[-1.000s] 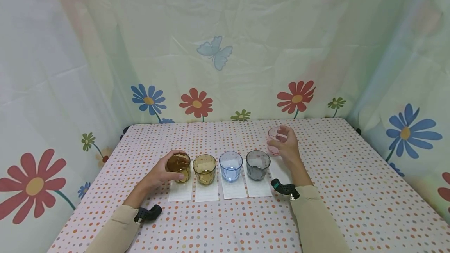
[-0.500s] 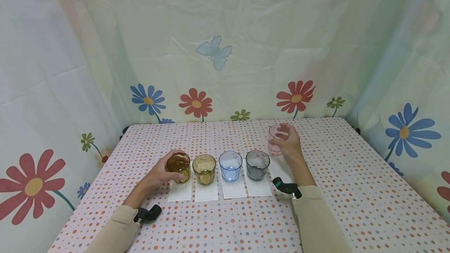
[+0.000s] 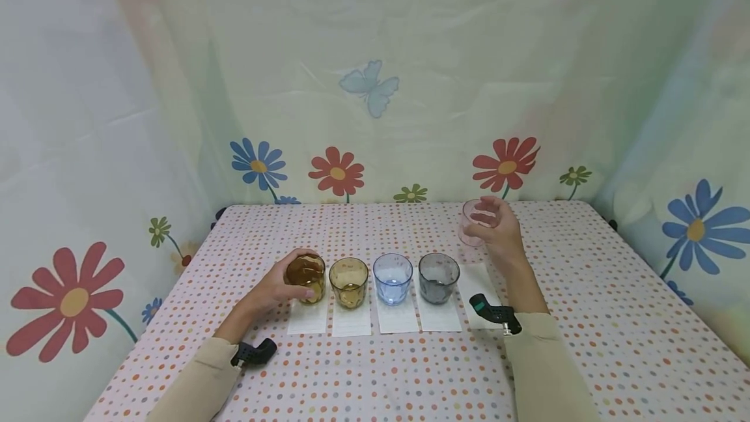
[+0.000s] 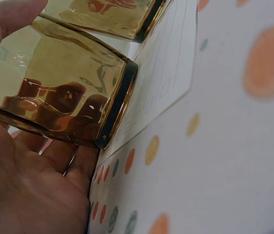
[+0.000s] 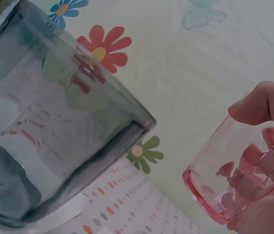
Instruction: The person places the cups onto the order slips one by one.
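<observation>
At the left end of the row stands an amber-brown glass [image 3: 307,281], on a paper slip. My left hand [image 3: 274,290] curls round its left side, thumb in front; the left wrist view shows the glass [image 4: 63,87] against the palm. Beyond the row, my right hand [image 3: 501,232] holds a clear pink glass [image 3: 471,225] between thumb and fingers. In the right wrist view the pink glass [image 5: 214,178] appears off the table. Between the hands stand a yellow-amber glass [image 3: 349,284], a light blue glass [image 3: 392,280] and a grey glass [image 3: 438,280].
Several white lined paper slips [image 3: 401,319] lie under and in front of the glasses. One slip [image 3: 482,285] lies right of the grey glass, under the right wrist. The dotted tablecloth [image 3: 363,376] reaches back to a flowered curtain [image 3: 422,135].
My right hand has carried the pink glass away from me, toward the back of the table. My left hand has stayed at the amber-brown glass. The head view has shifted slightly.
</observation>
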`<state>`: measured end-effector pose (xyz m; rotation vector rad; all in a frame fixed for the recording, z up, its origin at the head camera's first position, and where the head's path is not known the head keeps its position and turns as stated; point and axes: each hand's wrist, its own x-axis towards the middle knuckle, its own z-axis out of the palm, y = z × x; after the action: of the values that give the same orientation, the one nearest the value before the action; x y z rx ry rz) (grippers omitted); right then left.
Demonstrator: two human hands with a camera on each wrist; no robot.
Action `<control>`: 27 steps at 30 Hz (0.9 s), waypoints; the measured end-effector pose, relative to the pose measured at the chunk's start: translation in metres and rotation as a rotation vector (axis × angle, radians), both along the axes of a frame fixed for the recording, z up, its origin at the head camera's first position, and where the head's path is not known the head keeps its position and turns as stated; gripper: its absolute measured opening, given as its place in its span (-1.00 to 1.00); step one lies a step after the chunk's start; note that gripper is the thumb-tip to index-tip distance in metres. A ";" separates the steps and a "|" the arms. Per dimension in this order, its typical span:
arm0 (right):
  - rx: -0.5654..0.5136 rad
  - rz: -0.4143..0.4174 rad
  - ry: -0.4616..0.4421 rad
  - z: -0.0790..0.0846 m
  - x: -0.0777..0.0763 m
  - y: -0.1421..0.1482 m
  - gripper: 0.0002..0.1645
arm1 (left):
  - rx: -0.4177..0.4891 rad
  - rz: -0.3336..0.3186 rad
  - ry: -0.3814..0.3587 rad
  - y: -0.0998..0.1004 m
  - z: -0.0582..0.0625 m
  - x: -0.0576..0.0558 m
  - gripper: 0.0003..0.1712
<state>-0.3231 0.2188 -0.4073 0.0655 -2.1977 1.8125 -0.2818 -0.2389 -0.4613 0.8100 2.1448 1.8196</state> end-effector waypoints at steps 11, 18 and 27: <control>0.097 0.080 0.030 0.013 0.005 0.005 -0.13 | -0.027 0.039 -0.026 0.001 0.001 0.000 -0.12; 0.141 0.156 -0.015 0.008 0.005 0.008 -0.11 | 0.009 0.007 -0.017 0.000 0.000 0.001 -0.11; 0.249 0.220 -0.030 0.009 0.009 0.013 -0.14 | 0.007 0.008 -0.013 0.001 0.000 0.000 -0.10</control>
<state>-0.3141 0.2322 -0.3987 0.3469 -2.5119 1.6412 -0.2815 -0.2382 -0.4611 0.7903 2.1375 1.8319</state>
